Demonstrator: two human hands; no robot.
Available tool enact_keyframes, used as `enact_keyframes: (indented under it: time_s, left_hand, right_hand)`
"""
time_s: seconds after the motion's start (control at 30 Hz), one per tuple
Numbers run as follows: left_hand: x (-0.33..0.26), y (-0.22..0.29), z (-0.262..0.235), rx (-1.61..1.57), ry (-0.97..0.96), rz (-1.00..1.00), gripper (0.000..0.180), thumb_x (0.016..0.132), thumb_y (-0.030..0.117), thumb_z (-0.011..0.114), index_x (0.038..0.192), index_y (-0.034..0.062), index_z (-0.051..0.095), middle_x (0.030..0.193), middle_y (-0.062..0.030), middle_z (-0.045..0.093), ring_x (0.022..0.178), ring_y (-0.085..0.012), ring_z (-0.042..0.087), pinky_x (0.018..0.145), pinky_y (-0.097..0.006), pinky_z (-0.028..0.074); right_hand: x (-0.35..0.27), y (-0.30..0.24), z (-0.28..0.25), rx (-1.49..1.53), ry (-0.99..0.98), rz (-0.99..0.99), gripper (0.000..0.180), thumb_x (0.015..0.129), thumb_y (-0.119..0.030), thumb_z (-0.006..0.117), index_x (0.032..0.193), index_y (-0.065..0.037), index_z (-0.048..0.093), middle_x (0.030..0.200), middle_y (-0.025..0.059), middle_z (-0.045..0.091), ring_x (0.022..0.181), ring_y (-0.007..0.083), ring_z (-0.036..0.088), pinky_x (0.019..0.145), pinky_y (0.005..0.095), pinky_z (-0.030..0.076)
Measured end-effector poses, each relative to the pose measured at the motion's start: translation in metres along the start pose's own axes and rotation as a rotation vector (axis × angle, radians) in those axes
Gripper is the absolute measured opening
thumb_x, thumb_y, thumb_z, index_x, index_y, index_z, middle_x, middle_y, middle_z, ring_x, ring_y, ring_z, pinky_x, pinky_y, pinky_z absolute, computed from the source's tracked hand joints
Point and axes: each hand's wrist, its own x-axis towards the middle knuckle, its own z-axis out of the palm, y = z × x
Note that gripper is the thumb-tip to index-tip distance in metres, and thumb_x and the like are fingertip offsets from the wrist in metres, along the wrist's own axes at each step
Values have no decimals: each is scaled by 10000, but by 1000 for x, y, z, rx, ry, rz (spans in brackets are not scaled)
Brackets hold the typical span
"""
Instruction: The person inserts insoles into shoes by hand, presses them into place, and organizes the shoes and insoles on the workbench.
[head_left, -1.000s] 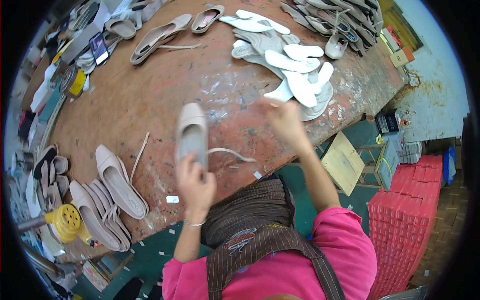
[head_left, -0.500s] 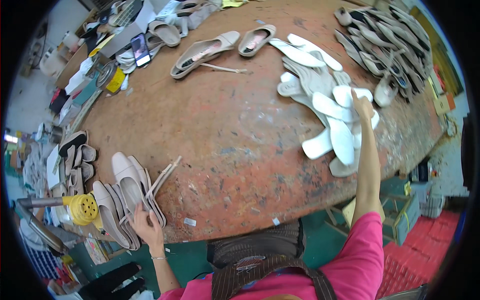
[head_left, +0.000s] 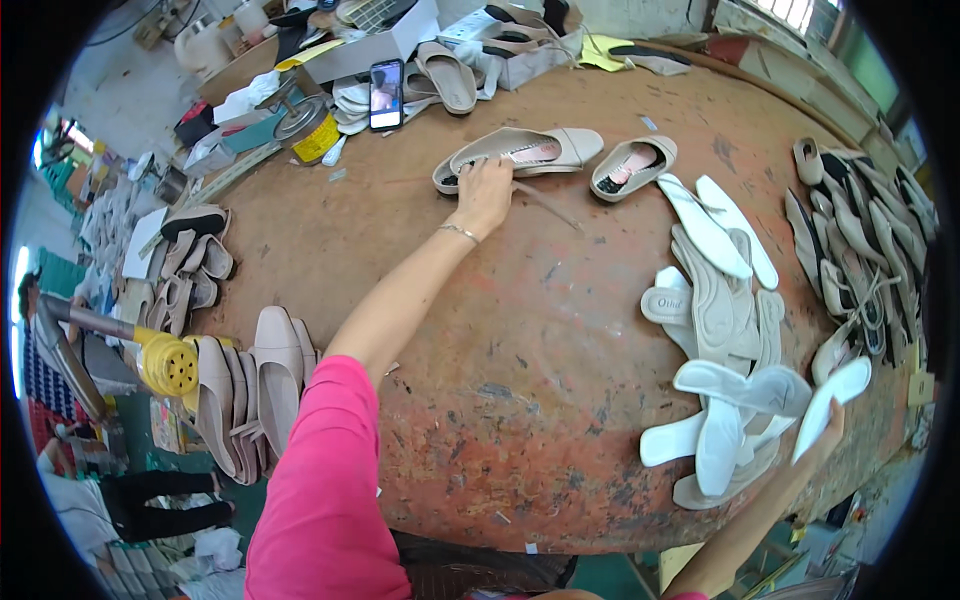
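Beige shoe (head_left: 520, 152) gripped by left hand (head_left: 485, 192); right hand (head_left: 825, 432) clamps 1 white insole (head_left: 832, 398).

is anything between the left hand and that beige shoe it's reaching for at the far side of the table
Nothing visible: the left hand already rests on the beige shoe. The right hand is apart, holding a white insole by the insole pile.

The person's left arm stretches far forward, nearly straight, in a pink sleeve pushed up to the elbow, the forearm bare with a thin bracelet at the wrist. The left hand (head_left: 484, 193) lies palm down with its fingers curled forward in a grip. The right arm reaches out low to the side; the right hand (head_left: 826, 428) is closed, pinching with thumb and fingers.
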Motion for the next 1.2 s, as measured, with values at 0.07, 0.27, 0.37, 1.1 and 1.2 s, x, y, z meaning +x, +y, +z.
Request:
enact_keyframes:
  time_s: [0.07, 0.27, 0.37, 1.1, 1.2]
  left_hand:
    - [14, 4, -1, -13, -180, -98, 217, 800, 219, 692, 985, 106, 717, 994, -81, 661, 1019, -276, 595, 872, -457, 433]
    - [-1, -3, -72, -164, 334, -86, 128, 810, 158, 633, 879, 158, 740, 814, -36, 615, 820, -245, 595, 670, -394, 427]
    - [-51, 33, -144, -253, 487, 260, 207, 769, 88, 612, 931, 168, 712, 813, -16, 580, 807, -231, 569, 688, -387, 428]
    - [-433, 67, -203, -920, -98, -749, 494, 795, 105, 778, 1243, 3, 596, 942, -72, 538, 627, -101, 560, 547, -230, 462]
    - [-427, 56, -202, -935, -134, -818, 401, 794, 116, 782, 1146, -10, 638, 897, -70, 563, 620, -94, 555, 536, -229, 449]
  right_hand:
    - [-47, -3, 34, 98, -400, -141, 657, 804, -95, 503, 1436, 29, 373, 1382, 127, 507, 1250, 257, 502, 1079, 346, 389]
    - [-107, -1, 36, 228, -588, -192, 736, 812, -3, 478, 1496, 20, 209, 1464, 184, 398, 1375, 277, 362, 1177, 398, 251]
    - [-132, 10, 24, 116, -335, -189, 573, 1038, -374, 367, 1465, -3, 283, 1306, 188, 492, 1220, 284, 483, 1143, 427, 295]
    - [-390, 257, 199, -1035, -1281, -783, 287, 738, -50, 698, 1021, -78, 740, 1137, 155, 637, 1039, 317, 602, 913, 429, 468]
    - [-401, 263, 203, -1025, -1234, -687, 270, 744, -57, 703, 1012, -57, 737, 1130, 178, 639, 1034, 349, 605, 915, 440, 477]
